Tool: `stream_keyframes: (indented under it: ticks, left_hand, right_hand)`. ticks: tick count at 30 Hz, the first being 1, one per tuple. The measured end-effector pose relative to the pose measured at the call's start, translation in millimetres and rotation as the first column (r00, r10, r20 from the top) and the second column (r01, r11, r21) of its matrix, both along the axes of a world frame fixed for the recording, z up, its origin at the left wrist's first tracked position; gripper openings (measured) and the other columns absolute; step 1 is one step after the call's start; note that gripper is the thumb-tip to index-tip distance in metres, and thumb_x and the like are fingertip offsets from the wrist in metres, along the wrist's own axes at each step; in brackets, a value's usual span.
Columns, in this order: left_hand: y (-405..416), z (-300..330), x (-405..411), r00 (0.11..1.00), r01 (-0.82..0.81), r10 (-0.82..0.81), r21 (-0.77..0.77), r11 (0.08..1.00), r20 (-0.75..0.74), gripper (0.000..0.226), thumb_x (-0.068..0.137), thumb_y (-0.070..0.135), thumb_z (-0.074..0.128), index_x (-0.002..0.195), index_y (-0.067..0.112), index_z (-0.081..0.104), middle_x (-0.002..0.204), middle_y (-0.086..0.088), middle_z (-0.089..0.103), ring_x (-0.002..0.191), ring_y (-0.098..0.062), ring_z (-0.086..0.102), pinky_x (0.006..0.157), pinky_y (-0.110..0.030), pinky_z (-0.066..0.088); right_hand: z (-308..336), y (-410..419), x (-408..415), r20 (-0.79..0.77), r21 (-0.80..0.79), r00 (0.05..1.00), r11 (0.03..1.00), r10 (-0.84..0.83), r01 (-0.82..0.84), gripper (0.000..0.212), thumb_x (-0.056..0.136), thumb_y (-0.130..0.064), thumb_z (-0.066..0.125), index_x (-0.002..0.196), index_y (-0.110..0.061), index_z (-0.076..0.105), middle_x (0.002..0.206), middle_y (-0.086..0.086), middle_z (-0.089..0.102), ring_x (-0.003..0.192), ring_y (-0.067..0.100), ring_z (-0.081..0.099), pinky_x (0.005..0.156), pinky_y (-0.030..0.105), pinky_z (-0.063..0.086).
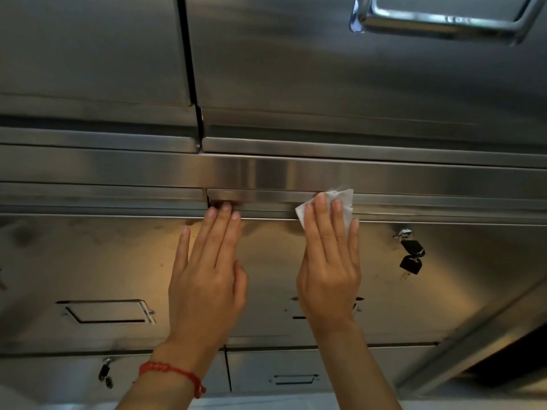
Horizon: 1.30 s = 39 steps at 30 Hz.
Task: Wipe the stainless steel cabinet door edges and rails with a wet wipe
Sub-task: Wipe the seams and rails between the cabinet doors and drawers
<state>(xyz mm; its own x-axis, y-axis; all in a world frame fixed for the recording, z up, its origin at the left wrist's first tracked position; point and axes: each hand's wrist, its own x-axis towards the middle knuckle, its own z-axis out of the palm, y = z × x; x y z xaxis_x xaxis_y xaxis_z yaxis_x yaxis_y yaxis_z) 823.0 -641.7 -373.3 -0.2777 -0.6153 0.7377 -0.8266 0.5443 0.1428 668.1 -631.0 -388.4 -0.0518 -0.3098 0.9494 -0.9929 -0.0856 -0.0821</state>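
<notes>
Both hands lie flat: left hand (pixel 207 267) steadies the cabinet door (pixel 266 261), right hand (pixel 328 261) presses the wet wipe (pixel 343 199) with straight fingers onto the door's top edge. Next, I judge, it must slide along the rail (pixel 414 176) above.

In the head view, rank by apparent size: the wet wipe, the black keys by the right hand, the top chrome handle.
Largest to smallest:
1. chrome handle, cropped and nearer the camera
2. wet wipe, partly under the right hand
3. black keys
</notes>
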Motion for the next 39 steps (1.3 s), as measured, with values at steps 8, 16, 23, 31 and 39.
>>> stream_keyframes:
  ticks: [8, 16, 23, 31, 39]
  left_hand:
    - [1.8, -0.6, -2.8, 1.000, -0.019, 0.019, 0.022, 1.000, 0.002, 0.058, 0.081, 0.015, 0.045, 0.137, 0.000, 0.041, 0.144, -0.015, 0.038, 0.136, -0.023, 0.027, 0.109, -0.050, 0.023]
    - [10.9, -0.3, -22.2, 0.999, -0.021, 0.023, 0.044, 0.999, -0.048, 0.059, 0.082, 0.020, 0.040, 0.138, 0.000, 0.038, 0.145, -0.016, 0.035, 0.137, -0.024, 0.023, 0.111, -0.046, 0.018]
    - [16.1, -0.2, -38.4, 0.999, 0.009, -0.008, 0.052, 0.999, -0.034, 0.059, 0.082, 0.018, 0.041, 0.138, 0.001, 0.039, 0.146, -0.014, 0.035, 0.137, -0.024, 0.024, 0.109, -0.049, 0.021]
    - [19.1, 3.0, -54.8, 0.999, 0.042, -0.042, 0.070, 0.997, -0.007, 0.057, 0.082, 0.016, 0.039, 0.137, 0.001, 0.042, 0.146, -0.013, 0.035, 0.138, -0.024, 0.023, 0.109, -0.049, 0.021]
    - [22.7, 3.2, -73.3, 0.998, 0.054, -0.055, 0.075, 0.996, 0.004, 0.057, 0.082, 0.018, 0.039, 0.137, 0.001, 0.042, 0.146, -0.013, 0.035, 0.138, -0.025, 0.024, 0.111, -0.047, 0.019]
  right_hand:
    - [1.8, 5.1, -14.2, -0.010, -0.005, 0.999, 0.999, -0.036, 0.036, 0.037, 0.095, 0.004, 0.042, 0.131, -0.002, 0.045, 0.139, 0.009, 0.043, 0.131, 0.026, 0.039, 0.110, 0.048, 0.027]
    - [2.0, 4.5, -16.3, -0.042, 0.027, 0.999, 1.000, 0.000, 0.001, 0.041, 0.091, 0.003, 0.051, 0.131, -0.004, 0.046, 0.139, 0.009, 0.042, 0.132, 0.026, 0.038, 0.110, 0.048, 0.028]
    - [1.7, 4.6, -17.5, 0.021, 0.007, 0.999, 0.999, 0.033, -0.034, 0.037, 0.094, 0.001, 0.043, 0.131, -0.002, 0.045, 0.139, 0.010, 0.043, 0.132, 0.028, 0.038, 0.112, 0.048, 0.026]
    - [2.0, 11.6, -40.1, -0.004, 0.012, 1.000, 1.000, -0.023, 0.023, 0.032, 0.099, -0.002, 0.037, 0.130, -0.002, 0.046, 0.138, 0.010, 0.043, 0.129, 0.028, 0.040, 0.111, 0.047, 0.025]
    - [2.0, 13.4, -48.8, -0.042, 0.017, 0.999, 1.000, -0.025, 0.026, 0.033, 0.097, -0.003, 0.040, 0.129, -0.002, 0.047, 0.138, 0.010, 0.043, 0.129, 0.028, 0.041, 0.107, 0.049, 0.030]
